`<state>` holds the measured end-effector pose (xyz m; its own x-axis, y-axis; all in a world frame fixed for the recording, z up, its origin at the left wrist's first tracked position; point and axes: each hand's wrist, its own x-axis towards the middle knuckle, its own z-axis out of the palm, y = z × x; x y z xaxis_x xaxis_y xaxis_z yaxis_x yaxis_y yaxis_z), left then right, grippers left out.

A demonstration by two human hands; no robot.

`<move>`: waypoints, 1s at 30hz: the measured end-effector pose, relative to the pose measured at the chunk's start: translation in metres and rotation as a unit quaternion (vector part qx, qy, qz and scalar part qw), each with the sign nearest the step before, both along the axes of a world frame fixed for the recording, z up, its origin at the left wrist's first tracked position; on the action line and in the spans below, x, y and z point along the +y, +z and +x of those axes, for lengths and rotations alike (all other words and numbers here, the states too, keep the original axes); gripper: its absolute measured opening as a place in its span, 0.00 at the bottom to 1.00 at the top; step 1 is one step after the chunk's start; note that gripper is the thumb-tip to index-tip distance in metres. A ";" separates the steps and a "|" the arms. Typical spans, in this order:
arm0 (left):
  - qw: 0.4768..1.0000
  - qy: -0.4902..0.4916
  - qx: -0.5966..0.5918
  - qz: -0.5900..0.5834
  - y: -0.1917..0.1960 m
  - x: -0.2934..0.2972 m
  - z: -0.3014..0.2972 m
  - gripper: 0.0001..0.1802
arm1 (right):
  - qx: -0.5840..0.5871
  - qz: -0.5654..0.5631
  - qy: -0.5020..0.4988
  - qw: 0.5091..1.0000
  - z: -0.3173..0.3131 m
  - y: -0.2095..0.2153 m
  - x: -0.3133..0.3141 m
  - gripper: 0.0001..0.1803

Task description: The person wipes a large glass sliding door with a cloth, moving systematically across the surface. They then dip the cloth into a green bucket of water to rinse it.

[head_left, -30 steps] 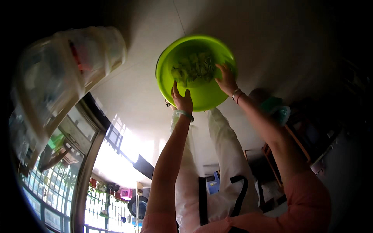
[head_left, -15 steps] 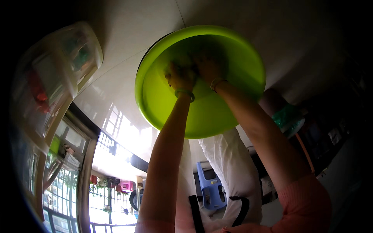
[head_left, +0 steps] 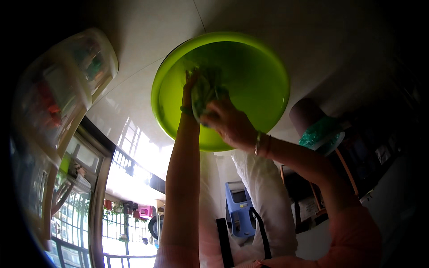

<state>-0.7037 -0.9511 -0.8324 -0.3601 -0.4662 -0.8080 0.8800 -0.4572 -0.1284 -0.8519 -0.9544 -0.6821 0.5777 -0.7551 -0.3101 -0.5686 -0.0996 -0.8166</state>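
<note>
A wide bright green basin (head_left: 263,120) rests on the pale tiled floor in front of my legs. Inside its rim is a crumpled, dark greyish-green cloth (head_left: 206,87), blurred by motion. My left hand (head_left: 190,87) is at the cloth's left side, closed against it, with a green bangle on the wrist; its fingers are partly hidden. On the cloth's near end, my right hand (head_left: 230,124) is closed, thumb and fingers gripping it. This hand wears a bracelet and sits over the near part of the basin.
At the left stands a translucent plastic drawer unit (head_left: 67,89). To the right is a dark bin (head_left: 307,114) with a green plastic liner (head_left: 319,131). A blue plastic stool (head_left: 241,219) stands behind my legs. Dark furniture lines the right side.
My right hand has come up and back toward me from inside the basin, pulling the cloth along. My left hand has shifted left and turned edge-on. The basin has moved slightly left.
</note>
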 end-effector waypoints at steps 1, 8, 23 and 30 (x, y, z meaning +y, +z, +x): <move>0.999 -0.046 0.013 -0.003 0.017 -0.003 0.003 0.18 | -0.002 -0.014 0.013 1.000 0.001 0.019 -0.001 0.18; 0.999 -0.024 -0.045 0.005 0.089 0.027 -0.013 0.19 | -0.005 -0.065 -0.125 0.990 0.044 0.034 0.007 0.20; 0.931 -0.127 -0.325 0.103 0.053 0.009 -0.042 0.21 | 0.247 -0.027 0.036 0.968 -0.016 -0.128 -0.035 0.13; 0.919 -0.074 -0.387 0.018 0.038 0.007 -0.035 0.33 | 0.334 -0.262 0.005 0.905 -0.022 -0.195 -0.016 0.12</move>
<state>-0.7385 -0.9441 -0.7943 0.2713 -0.4254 -0.8634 0.6426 -0.5878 0.4915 -0.8736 -0.9703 -0.8767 0.4000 -0.8959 -0.1935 -0.9155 -0.3809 -0.1292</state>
